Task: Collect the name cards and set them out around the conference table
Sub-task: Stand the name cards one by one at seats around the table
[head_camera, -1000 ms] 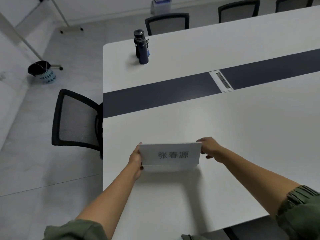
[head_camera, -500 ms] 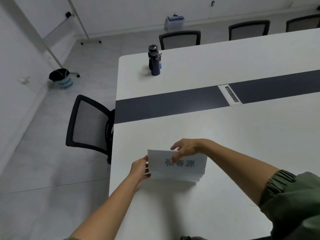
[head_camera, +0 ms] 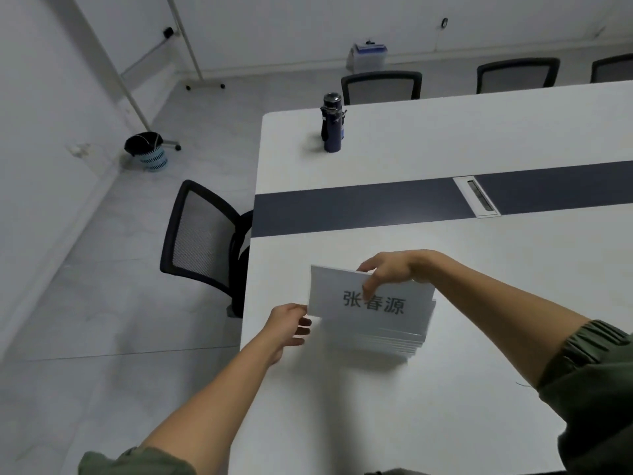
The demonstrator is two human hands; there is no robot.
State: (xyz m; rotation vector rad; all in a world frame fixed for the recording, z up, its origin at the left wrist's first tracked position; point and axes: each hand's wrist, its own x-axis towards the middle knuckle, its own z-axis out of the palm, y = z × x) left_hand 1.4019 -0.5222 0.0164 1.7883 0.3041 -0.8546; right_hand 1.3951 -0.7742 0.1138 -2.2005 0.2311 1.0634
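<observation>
Here, a stack of name cards [head_camera: 387, 337] stands on the near half of the conference table [head_camera: 479, 125], close to the table's left end. The cards are plain white rectangles. The front card [head_camera: 411, 303] bears three dark printed characters on the face turned toward the person. Below it, the lower edges of the remaining cards show as thin pale lines, too blurred to count.

Two hands are at the stack. The right hand [head_camera: 390, 269] reaches over from above and pinches the top edge of the front card, thumb on the printed face and fingers behind it. The left hand [head_camera: 287, 325] is at the stack's left end, its fingers curled against the lower left corner, gripping there. The stack thus lies between the hands, the right one above it and the left one beside it. Both forearms are bare, with green sleeves [head_camera: 589, 378] pushed up.

Also on the table:
- one dark bottle [head_camera: 331, 123], upright on the far half near the left end
- one dark band [head_camera: 359, 207] along the table's middle
- one cable hatch [head_camera: 476, 197] set in that band

Four mesh-backed chairs are in view: one [head_camera: 198, 234] at the table's left end and three along its far side. One waste bin [head_camera: 147, 150] sits on the floor well to the left of the table.
</observation>
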